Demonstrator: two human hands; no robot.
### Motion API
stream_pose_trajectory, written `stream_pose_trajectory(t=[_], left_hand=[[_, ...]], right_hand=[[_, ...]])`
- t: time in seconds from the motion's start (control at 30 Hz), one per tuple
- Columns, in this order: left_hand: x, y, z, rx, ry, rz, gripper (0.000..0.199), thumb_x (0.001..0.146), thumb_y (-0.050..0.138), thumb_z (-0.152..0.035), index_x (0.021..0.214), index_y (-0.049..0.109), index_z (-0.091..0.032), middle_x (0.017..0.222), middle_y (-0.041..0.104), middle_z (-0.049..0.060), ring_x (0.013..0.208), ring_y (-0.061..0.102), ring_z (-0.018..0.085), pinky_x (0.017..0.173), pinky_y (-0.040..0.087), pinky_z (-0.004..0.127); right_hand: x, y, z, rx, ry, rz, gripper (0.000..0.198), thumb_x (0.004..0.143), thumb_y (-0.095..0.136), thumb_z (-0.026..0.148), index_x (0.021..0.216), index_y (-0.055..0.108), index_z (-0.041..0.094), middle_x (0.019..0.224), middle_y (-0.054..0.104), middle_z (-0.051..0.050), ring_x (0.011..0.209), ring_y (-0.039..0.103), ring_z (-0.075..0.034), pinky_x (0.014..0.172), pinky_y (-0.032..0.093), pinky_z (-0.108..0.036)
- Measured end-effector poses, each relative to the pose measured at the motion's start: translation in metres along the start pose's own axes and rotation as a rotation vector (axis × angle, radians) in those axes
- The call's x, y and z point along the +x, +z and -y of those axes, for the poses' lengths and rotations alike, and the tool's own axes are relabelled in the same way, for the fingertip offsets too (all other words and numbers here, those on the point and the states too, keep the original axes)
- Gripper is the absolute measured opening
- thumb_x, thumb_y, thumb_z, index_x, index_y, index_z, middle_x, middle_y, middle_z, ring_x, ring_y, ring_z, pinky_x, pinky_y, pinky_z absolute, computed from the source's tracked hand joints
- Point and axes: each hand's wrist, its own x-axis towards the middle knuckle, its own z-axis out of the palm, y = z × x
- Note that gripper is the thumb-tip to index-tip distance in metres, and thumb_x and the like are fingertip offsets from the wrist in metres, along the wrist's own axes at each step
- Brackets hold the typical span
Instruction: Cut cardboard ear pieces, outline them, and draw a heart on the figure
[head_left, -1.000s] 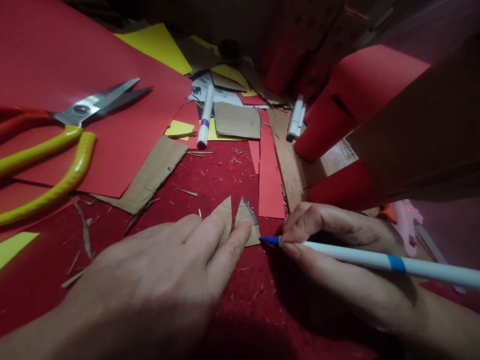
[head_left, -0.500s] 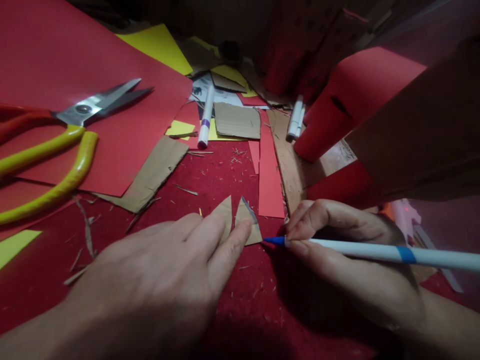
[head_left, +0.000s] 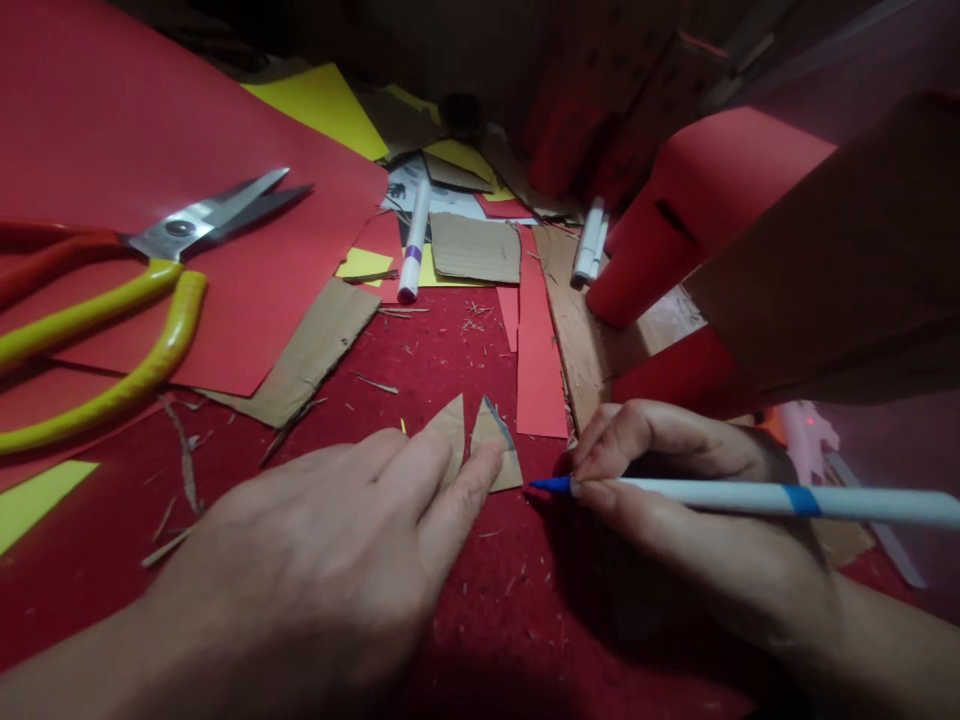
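Two small pointed pieces of cardboard lie side by side on the red surface. My left hand (head_left: 337, 520) lies flat with fingers stretched out, pressing on the left piece (head_left: 452, 425) and, with a fingertip, on the right piece (head_left: 506, 472). A blue line marks the upper right edge of that right piece. Pinched in my right hand (head_left: 675, 500) is a white marker (head_left: 720, 494) with a blue band. Its blue tip is just right of the right piece's lower corner, with a small gap between them.
Scissors (head_left: 180, 228) with red and yellow handles rest, blades slightly apart, on red paper (head_left: 247, 330) at left. Cardboard scraps (head_left: 476, 248), a purple-banded marker (head_left: 415, 240) and red strips (head_left: 540, 360) lie ahead. Red tubes (head_left: 645, 265) and a cardboard panel (head_left: 840, 260) stand at right.
The view has shifted slightly, so the scissors and papers appear a little lower and further right. Both hands, the marker and the cardboard pieces hold nearly the same position.
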Motion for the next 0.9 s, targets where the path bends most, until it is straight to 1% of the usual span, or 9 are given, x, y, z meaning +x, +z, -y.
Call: stream_pose_trajectory(t=[0.13,0.23,0.33,0.47,0.57,0.63,0.73,0.8,0.9], left_hand=[[-0.001,0.002,0.0,0.012,0.005,-0.047,0.058,0.107,0.026,-0.002,0.161,0.044,-0.001,0.134,0.08,0.025,0.102,0.083,0.038,0.068,0.065,0.048],[-0.002,0.005,0.0,0.015,-0.008,-0.089,0.055,0.11,0.025,-0.005,0.16,0.048,-0.003,0.134,0.081,0.022,0.101,0.081,0.034,0.067,0.061,0.043],[-0.001,0.01,0.0,0.014,-0.013,-0.176,0.053,0.112,0.026,-0.008,0.158,0.053,-0.007,0.13,0.082,0.017,0.095,0.079,0.029,0.068,0.06,0.039],[0.003,0.012,0.003,0.019,-0.008,-0.233,0.054,0.108,0.029,-0.006,0.154,0.057,-0.006,0.128,0.082,0.018,0.08,0.078,0.025,0.068,0.064,0.038],[0.007,0.007,0.007,0.006,0.038,-0.257,0.047,0.108,0.032,-0.004,0.148,0.058,-0.002,0.127,0.084,0.022,0.09,0.085,0.028,0.071,0.069,0.038],[0.007,0.003,0.008,-0.041,0.018,-0.26,0.043,0.112,0.032,-0.005,0.146,0.058,-0.002,0.12,0.087,0.02,0.091,0.087,0.027,0.074,0.071,0.037],[0.005,0.002,0.008,-0.177,-0.053,-0.285,0.038,0.118,0.036,-0.011,0.151,0.054,-0.004,0.097,0.086,0.009,0.079,0.084,0.022,0.075,0.067,0.032],[0.004,0.002,0.006,-0.279,-0.093,-0.294,0.034,0.121,0.04,-0.018,0.151,0.054,-0.007,0.086,0.08,0.003,0.069,0.079,0.018,0.068,0.063,0.029],[0.006,0.0,0.004,-0.337,-0.177,-0.296,0.032,0.125,0.037,-0.034,0.143,0.055,-0.015,0.08,0.078,-0.001,0.056,0.074,0.017,0.055,0.057,0.027]], right_hand=[[0.002,0.005,-0.004,0.129,0.049,-0.032,0.019,0.078,0.081,0.015,0.067,0.07,0.026,0.06,0.068,0.0,0.049,0.056,-0.015,0.041,0.042,-0.024],[0.0,0.009,-0.011,0.228,0.037,-0.065,0.019,0.084,0.087,0.017,0.074,0.074,0.026,0.06,0.067,0.002,0.05,0.056,-0.013,0.043,0.042,-0.021],[0.0,0.011,-0.015,0.324,0.035,-0.087,0.017,0.084,0.09,0.016,0.078,0.076,0.025,0.062,0.068,0.003,0.05,0.056,-0.011,0.044,0.042,-0.018],[0.003,0.012,-0.012,0.455,0.071,-0.041,0.025,0.074,0.099,0.014,0.076,0.076,0.023,0.065,0.071,0.003,0.049,0.056,-0.009,0.045,0.043,-0.017],[0.006,0.01,-0.009,0.544,0.114,-0.008,0.031,0.066,0.103,0.009,0.074,0.076,0.022,0.065,0.071,0.003,0.048,0.055,-0.007,0.045,0.043,-0.015],[0.007,0.009,-0.008,0.57,0.135,0.005,0.032,0.063,0.102,0.006,0.074,0.077,0.022,0.065,0.072,0.003,0.049,0.057,-0.007,0.047,0.044,-0.015],[0.009,0.007,-0.007,0.557,0.121,0.02,0.03,0.062,0.101,0.006,0.072,0.078,0.022,0.068,0.075,0.002,0.053,0.061,-0.009,0.051,0.05,-0.017],[0.01,0.006,-0.008,0.542,0.102,0.016,0.03,0.06,0.102,0.007,0.071,0.078,0.021,0.069,0.076,0.001,0.054,0.061,-0.009,0.052,0.05,-0.017],[0.011,0.007,-0.01,0.57,0.085,0.026,0.03,0.059,0.104,0.008,0.07,0.078,0.02,0.068,0.074,0.002,0.054,0.058,-0.008,0.051,0.048,-0.016]])
